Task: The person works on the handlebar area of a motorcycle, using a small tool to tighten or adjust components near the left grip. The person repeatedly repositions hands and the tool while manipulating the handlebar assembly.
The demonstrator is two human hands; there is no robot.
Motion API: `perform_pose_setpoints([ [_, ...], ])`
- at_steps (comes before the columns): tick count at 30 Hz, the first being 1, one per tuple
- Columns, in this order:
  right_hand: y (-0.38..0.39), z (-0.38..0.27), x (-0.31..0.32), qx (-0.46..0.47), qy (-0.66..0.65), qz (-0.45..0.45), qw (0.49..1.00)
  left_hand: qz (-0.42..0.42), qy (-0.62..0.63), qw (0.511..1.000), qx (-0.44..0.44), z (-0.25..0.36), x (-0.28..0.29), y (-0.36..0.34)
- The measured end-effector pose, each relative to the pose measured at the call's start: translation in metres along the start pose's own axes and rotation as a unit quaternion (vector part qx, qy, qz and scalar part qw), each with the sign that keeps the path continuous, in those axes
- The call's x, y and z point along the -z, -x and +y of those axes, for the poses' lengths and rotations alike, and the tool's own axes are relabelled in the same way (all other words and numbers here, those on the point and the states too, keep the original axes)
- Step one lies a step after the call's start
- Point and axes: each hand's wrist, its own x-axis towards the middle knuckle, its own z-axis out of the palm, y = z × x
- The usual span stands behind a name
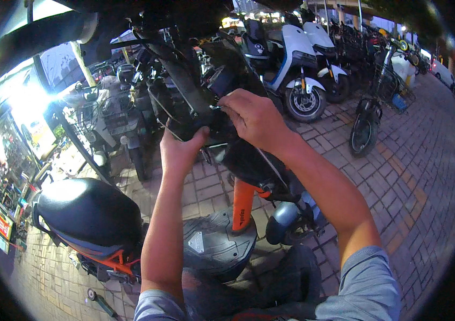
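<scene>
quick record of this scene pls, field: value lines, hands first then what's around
left hand: at the lower edge of a dark front assembly, grip partly hidden
right hand: fingers pinched at a small shiny piece, too small to identify
below the hands: orange column and dark footboard
lower left: black seat above an orange frame
upper right: parked white-fronted scooter; a two-wheeler with a basket
ground: paving bricks
lighting: bright glare at left

White glare burns at left amid dimness.
</scene>
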Motion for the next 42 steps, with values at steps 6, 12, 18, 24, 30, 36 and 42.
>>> perform_pose_setpoints([
  [6, 0.004, 0.003, 0.000, -0.018, -0.050, 0.015, 0.998, -0.002, 0.008, 1.000, -0.012, 0.001, -0.001, 0.000],
  [12, 0.010, 0.000, 0.005, -0.066, -0.064, 0.004, 0.996, -0.004, 0.005, 1.000, 0.015, 0.000, -0.001, 0.000],
  [18, 0.014, -0.003, 0.004, -0.030, -0.030, 0.018, 0.999, 0.003, -0.006, 1.000, 0.010, 0.002, 0.000, 0.000],
  [24, 0.018, 0.004, 0.005, -0.004, -0.023, 0.017, 1.000, -0.004, -0.002, 1.000, 0.009, 0.005, 0.000, 0.001],
  [30, 0.026, 0.004, 0.003, 0.009, 0.025, 0.018, 0.999, -0.004, -0.007, 1.000, 0.017, 0.010, 0.000, 0.003],
  [36, 0.029, 0.003, 0.003, 0.016, 0.042, 0.013, 0.999, 0.003, 0.005, 1.000, 0.012, 0.005, -0.001, 0.001],
  [42, 0.027, 0.003, 0.006, -0.016, 0.013, -0.020, 1.000, -0.004, 0.012, 1.000, 0.009, 0.004, -0.001, 0.001],
])
